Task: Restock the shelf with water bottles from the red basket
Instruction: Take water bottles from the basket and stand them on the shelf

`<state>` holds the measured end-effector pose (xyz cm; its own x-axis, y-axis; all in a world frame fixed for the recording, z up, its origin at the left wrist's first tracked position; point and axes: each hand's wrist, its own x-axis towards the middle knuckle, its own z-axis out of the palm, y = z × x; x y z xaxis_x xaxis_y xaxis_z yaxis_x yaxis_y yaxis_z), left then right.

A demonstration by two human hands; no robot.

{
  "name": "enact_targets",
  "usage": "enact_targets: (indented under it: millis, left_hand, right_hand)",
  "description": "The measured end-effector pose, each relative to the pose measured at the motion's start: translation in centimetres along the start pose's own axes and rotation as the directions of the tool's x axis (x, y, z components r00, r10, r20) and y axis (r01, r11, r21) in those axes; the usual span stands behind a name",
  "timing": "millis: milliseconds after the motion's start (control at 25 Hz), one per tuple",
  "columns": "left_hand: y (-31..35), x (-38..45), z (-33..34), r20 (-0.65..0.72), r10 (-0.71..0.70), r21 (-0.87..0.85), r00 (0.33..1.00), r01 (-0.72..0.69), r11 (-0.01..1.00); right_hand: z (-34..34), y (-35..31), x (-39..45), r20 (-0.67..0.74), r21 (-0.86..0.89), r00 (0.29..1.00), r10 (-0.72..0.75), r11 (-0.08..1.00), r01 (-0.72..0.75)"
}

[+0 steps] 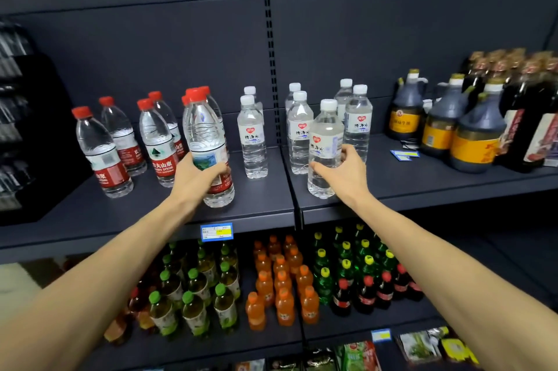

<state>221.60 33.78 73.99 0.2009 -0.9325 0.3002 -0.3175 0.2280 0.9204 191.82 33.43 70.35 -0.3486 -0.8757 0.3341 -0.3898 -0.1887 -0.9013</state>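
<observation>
A red-capped bottle [208, 147] is gripped by the left hand [196, 177] and a white-capped bottle [324, 150] by the right hand [344, 172], both stood upright at the shelf [259, 213] front, each seemingly matched to its own brand's row; the red basket is out of sight.

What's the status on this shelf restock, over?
Left hand grips red-capped bottle, base at shelf front. Right hand grips white-capped bottle, likewise. Nothing blocking either.
</observation>
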Motion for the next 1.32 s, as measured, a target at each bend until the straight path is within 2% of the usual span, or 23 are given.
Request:
enact_targets:
  millis: [480,560,600,640,720,760,800,880,1000,1080,1200,1320]
  left_hand:
    - [-0.2,-0.4,-2.3,-0.066,-0.008,0.025,0.998,0.01,1.0]
    - [-0.5,-0.5,-2.6,-0.076,-0.016,0.012,0.997,0.017,1.0]
    - [-0.8,-0.7,-2.8,-0.077,-0.017,0.008,0.997,0.018,1.0]
    - [-1.1,-0.7,-3.1,-0.084,-0.026,0.012,0.996,0.027,1.0]
    - [-1.6,-1.0,-3.9,-0.093,-0.044,0.029,0.995,0.046,0.999]
    - [-1.9,-1.1,-4.3,-0.097,-0.049,0.035,0.994,0.053,0.998]
    - [-2.1,-1.4,-5.1,-0.11,-0.051,0.037,0.993,0.055,0.998]
    - [-2.6,-1.9,-7.2,-0.143,-0.044,0.037,0.989,0.05,0.998]
    - [-3.5,-3.1,-11.2,-0.193,-0.039,0.076,0.98,0.055,0.996]
    - [-4.2,-4.1,-13.6,-0.216,-0.049,0.116,0.975,0.076,0.99]
    - [-5.4,-6.1,-17.8,-0.267,-0.042,0.137,0.963,0.081,0.987]
    - [-6.8,-8.2,-21.8,-0.291,-0.07,0.137,0.954,0.113,0.984]
  right_hand:
    - [0.3,0.3,2.0,0.303,0.138,0.952,0.039,0.987,-0.084]
    - [0.6,0.3,1.6,0.212,0.154,0.977,-0.019,0.988,-0.015]
    - [0.9,-0.2,1.1,0.09,0.147,0.991,-0.102,0.985,0.088]
    - [1.1,-1.0,0.6,-0.049,0.108,0.974,-0.22,0.968,0.224]
    - [2.1,-3.2,-0.6,-0.248,0.002,0.842,-0.479,0.869,0.495]
    - [3.0,-4.4,-1.2,-0.278,-0.007,0.781,-0.559,0.814,0.58]
    - [4.2,-5.8,-2.0,-0.262,0.024,0.752,-0.605,0.775,0.631]
    - [7.6,-7.6,-3.4,-0.152,0.147,0.796,-0.586,0.783,0.605]
    - [14.0,-9.0,-5.2,0.099,0.236,0.877,-0.471,0.867,0.439]
    - [17.7,-10.4,-6.4,0.319,0.266,0.872,-0.371,0.918,0.293]
    - [22.8,-14.4,-9.7,0.646,0.272,0.714,-0.271,0.955,0.116]
    - [27.7,-18.2,-13.8,0.768,0.318,0.579,-0.274,0.948,0.026]
